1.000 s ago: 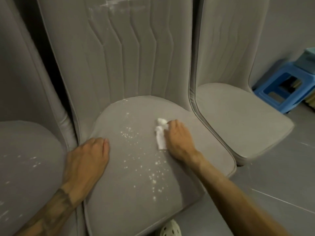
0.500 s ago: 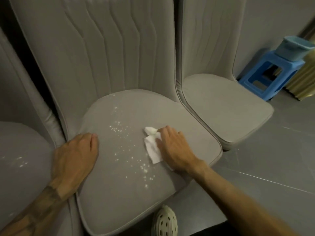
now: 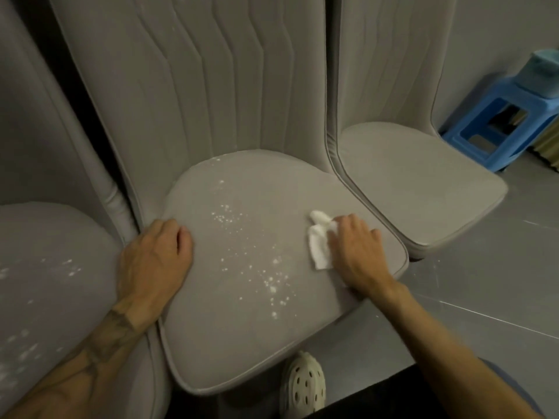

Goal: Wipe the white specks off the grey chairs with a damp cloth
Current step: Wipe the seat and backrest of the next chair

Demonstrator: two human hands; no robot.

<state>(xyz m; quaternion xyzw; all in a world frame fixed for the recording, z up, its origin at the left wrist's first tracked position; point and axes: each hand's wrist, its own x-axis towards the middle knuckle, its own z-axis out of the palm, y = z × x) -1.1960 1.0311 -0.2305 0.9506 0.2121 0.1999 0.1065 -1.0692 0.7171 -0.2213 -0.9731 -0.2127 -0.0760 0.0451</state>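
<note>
Left chair (image 3: 45, 282): speckled seat. Left hand (image 3: 154, 261) flat, fingers relaxed, on middle chair (image 3: 230, 343) left edge. Specks (image 3: 242, 252) mid-seat. Cloth (image 3: 320, 246) on seat's right side, pinned under right hand (image 3: 357, 252), fingers outstretched. Right chair (image 3: 417, 189) just beside. Blue stool (image 3: 499, 122) far right.

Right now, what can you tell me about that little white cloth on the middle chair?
The white cloth is small, crumpled and folded, soft like a rag; dampness cannot be judged. It lies on the right part of the middle chair seat, its right edge under the fingers of the right hand, which press it down. Some white specks lie left of it, apart.
</note>
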